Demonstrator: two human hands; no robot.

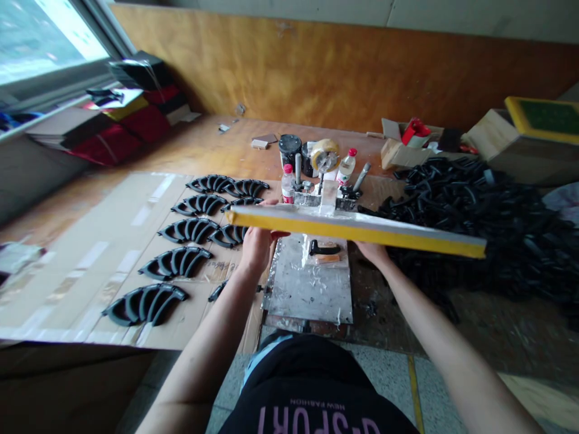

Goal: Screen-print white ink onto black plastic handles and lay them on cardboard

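Observation:
A screen-printing frame (362,232) with a yellow taped edge is tilted up, seen nearly edge-on, above a metal base plate (312,292). My left hand (259,246) grips its left part, with the thumb below and fingertips showing behind the upper edge. My right hand (371,250) is at the underside farther right, its fingers mostly hidden by the frame. Under the frame, a black curved handle (324,248) lies on a small holder on the plate, beside an orange-tan piece (327,258). A clamp mount (329,194) stands behind the frame.
Rows of black handles (174,263) lie on cardboard at left; a large heap of black handles (474,211) is at right. Behind the mount are red-capped bottles (347,166), a tape roll (325,155) and a dark tub (290,149). A green-meshed screen (547,118) rests on a box.

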